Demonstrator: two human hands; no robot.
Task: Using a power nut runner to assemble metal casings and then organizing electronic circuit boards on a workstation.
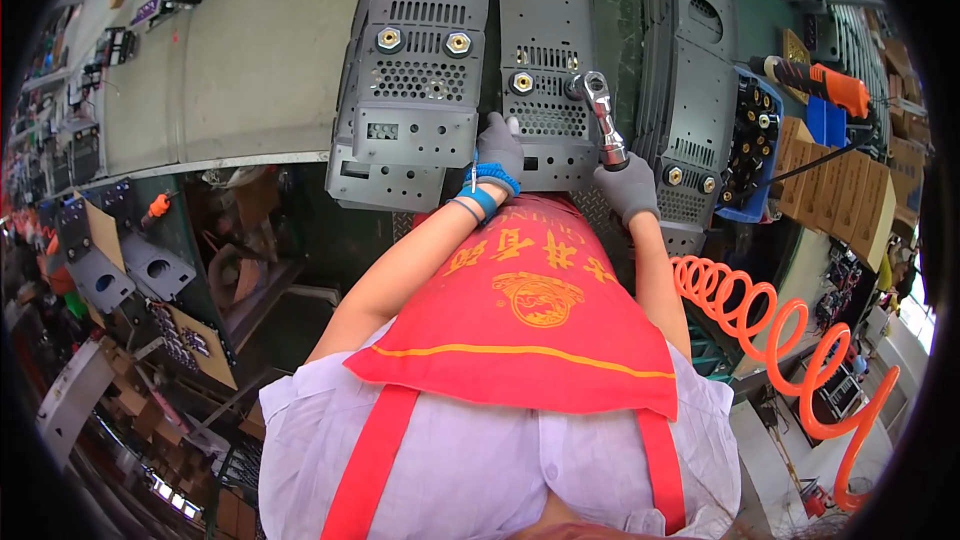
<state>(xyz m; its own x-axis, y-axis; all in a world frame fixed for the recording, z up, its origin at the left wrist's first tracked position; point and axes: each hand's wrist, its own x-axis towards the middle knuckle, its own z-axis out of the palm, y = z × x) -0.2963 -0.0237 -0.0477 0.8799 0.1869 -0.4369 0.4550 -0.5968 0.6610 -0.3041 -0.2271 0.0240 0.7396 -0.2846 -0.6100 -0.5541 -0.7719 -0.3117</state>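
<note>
The perforated grey metal panel (545, 28) lay on the counter (617, 0), its left brass fitting (522, 82) seemingly seated; the right side appeared unfinished, where the right hand (628, 187) gripped a ratchet wrench (606, 122). The left hand (500, 150) touched the near-left edge, grip unclear.

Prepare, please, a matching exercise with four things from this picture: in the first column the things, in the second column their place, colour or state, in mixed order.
Things
1. wrench
2. hose
3. bin
4. apron

Place, colour or state
A. red, with yellow print
B. gripped in the right hand
C. filled with dark small parts
D. orange, wound in loops

Right pairs: 1-B, 2-D, 3-C, 4-A
</note>
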